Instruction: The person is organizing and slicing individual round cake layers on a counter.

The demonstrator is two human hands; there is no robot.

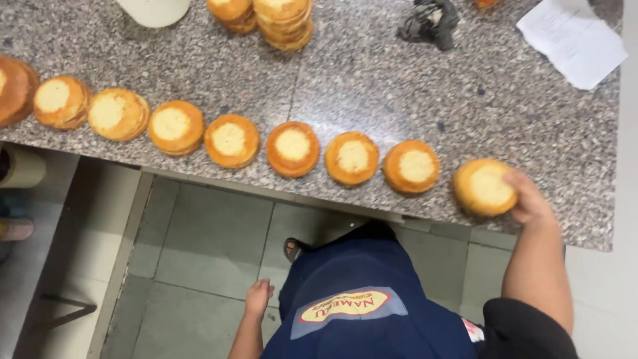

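A row of several round golden buns with pale centres runs along the front edge of a speckled granite counter (pixel 372 73). My right hand (pixel 528 196) grips the bun at the right end of the row (pixel 484 187), which rests on the counter. The nearest neighbour bun (pixel 412 166) lies just to its left. My left hand (pixel 258 297) hangs down at my side below the counter, fingers loosely apart, holding nothing. I wear a dark blue apron (pixel 372 306).
Two stacks of buns (pixel 282 20) stand at the counter's far edge beside a white container (pixel 154 10). A dark crumpled object (pixel 428 23) and a white paper sheet (pixel 571 41) lie at the back right. Grey floor tiles (pixel 199 252) show below.
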